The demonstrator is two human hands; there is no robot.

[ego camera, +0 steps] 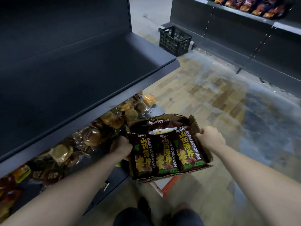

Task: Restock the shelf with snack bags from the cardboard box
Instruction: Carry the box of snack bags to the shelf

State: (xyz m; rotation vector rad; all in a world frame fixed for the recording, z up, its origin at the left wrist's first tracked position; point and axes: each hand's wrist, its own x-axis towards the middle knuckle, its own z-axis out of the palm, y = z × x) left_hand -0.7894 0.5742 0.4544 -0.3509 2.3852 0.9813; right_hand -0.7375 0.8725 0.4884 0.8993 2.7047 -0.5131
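Note:
An open cardboard box (197, 126) hangs in the air at lower centre, tilted toward me. Several dark brown snack bags (166, 154) with yellow lettering stand packed inside it. My left hand (119, 146) grips the box's left side, partly hidden behind a bag. My right hand (211, 137) is closed over the right flap's edge. A dark bare shelf (78, 75) stretches across the left, just above and left of the box.
Below the bare shelf, a lower shelf holds several wrapped buns (91, 137). A black plastic crate (175, 40) stands on the floor at the aisle's far end. Opposite shelving (244, 35) on the right carries orange-blue bags (254, 5). An orange stand (167, 186) sits under the box.

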